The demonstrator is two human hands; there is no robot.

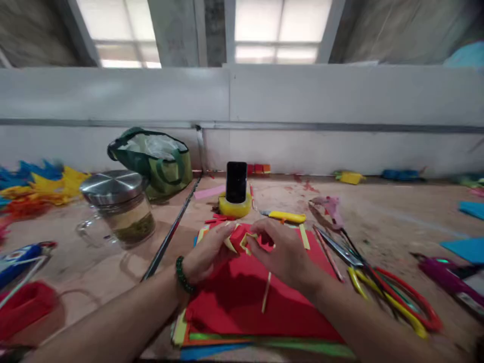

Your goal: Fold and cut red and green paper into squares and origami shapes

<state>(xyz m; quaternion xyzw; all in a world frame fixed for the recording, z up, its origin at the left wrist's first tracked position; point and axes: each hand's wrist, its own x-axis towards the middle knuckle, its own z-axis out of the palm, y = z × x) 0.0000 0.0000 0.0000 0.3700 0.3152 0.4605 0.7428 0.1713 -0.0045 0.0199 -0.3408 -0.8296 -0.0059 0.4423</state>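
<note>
Both hands meet over a stack of coloured sheets with a red sheet [242,302] on top. My left hand [212,249], with a dark green bead bracelet [183,275] at the wrist, is closed around a small red and yellow folded piece [238,238]. From the other side, my right hand [282,249] pinches the yellow edging of the same piece between thumb and fingers. Below the hands a thin pale stick [266,292] lies on the red sheet. The piece's underside is hidden by my fingers.
A phone [236,182] stands in a yellow tape roll [234,206], near a yellow cutter knife [287,217]. Scissors [340,249] and a purple glue gun [449,280] lie right. A lidded glass mug [132,222] and a green bag [170,176] stand left.
</note>
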